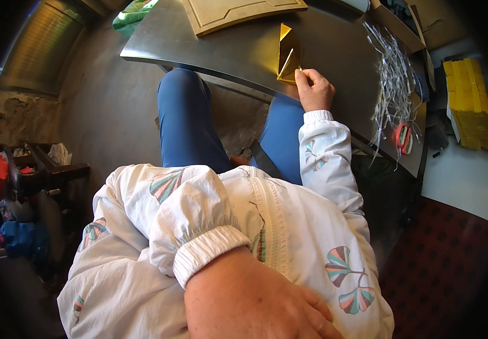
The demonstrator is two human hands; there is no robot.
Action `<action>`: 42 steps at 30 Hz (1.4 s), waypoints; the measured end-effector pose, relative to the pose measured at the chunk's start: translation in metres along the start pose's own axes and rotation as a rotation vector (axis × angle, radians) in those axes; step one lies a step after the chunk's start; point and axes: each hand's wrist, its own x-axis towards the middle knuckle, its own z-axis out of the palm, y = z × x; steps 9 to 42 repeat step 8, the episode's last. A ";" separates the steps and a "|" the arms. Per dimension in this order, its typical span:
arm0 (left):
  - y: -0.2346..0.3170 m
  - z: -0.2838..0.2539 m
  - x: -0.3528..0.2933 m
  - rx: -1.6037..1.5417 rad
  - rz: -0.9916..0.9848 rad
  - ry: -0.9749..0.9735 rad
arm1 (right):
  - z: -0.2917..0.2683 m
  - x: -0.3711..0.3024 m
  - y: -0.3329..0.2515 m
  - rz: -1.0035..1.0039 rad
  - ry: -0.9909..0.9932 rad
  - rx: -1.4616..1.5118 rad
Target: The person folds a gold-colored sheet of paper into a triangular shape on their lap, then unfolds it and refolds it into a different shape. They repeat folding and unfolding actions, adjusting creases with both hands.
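At the table's near edge, my right hand is closed, with thumb and forefinger pinching the lower right corner of a shiny gold folded card. The card stands partly opened on the dark table, and a thin pale strip or edge slants across its lower part. Close to the camera, my left hand is raised in front of my jacket, back of the hand uppermost. Its fingers point to the lower right and are partly cut off by the frame, so whether they hold anything is hidden.
A wooden board lies at the table's far side. On the right are a bundle of silvery strips and red-handled scissors. Beyond them sits a yellow stack. Dark bins stand at far left.
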 end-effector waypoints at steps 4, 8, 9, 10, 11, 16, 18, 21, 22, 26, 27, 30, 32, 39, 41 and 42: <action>-0.003 -0.003 -0.003 -0.101 -0.018 0.074 | -0.001 -0.003 0.001 -0.012 0.001 -0.015; 0.000 -0.006 -0.001 -0.092 -0.014 0.047 | 0.000 -0.001 0.001 -0.012 0.011 0.023; 0.000 -0.006 -0.001 -0.092 -0.014 0.047 | 0.000 -0.001 0.001 -0.012 0.011 0.023; 0.000 -0.006 -0.001 -0.092 -0.014 0.047 | 0.000 -0.001 0.001 -0.012 0.011 0.023; 0.000 -0.006 -0.001 -0.092 -0.014 0.047 | 0.000 -0.001 0.001 -0.012 0.011 0.023; 0.000 -0.006 -0.001 -0.092 -0.014 0.047 | 0.000 -0.001 0.001 -0.012 0.011 0.023; 0.000 -0.006 -0.001 -0.092 -0.014 0.047 | 0.000 -0.001 0.001 -0.012 0.011 0.023; 0.000 -0.006 -0.001 -0.092 -0.014 0.047 | 0.000 -0.001 0.001 -0.012 0.011 0.023; 0.000 -0.006 -0.001 -0.092 -0.014 0.047 | 0.000 -0.001 0.001 -0.012 0.011 0.023; 0.000 -0.006 -0.001 -0.092 -0.014 0.047 | 0.000 -0.001 0.001 -0.012 0.011 0.023; 0.000 -0.006 -0.001 -0.092 -0.014 0.047 | 0.000 -0.001 0.001 -0.012 0.011 0.023; 0.000 -0.006 -0.001 -0.092 -0.014 0.047 | 0.000 -0.001 0.001 -0.012 0.011 0.023; 0.000 -0.006 -0.001 -0.092 -0.014 0.047 | 0.000 -0.001 0.001 -0.012 0.011 0.023; 0.000 -0.006 -0.001 -0.092 -0.014 0.047 | 0.000 -0.001 0.001 -0.012 0.011 0.023; 0.000 -0.006 -0.001 -0.092 -0.014 0.047 | 0.000 -0.001 0.001 -0.012 0.011 0.023; 0.000 -0.006 -0.001 -0.092 -0.014 0.047 | 0.000 -0.001 0.001 -0.012 0.011 0.023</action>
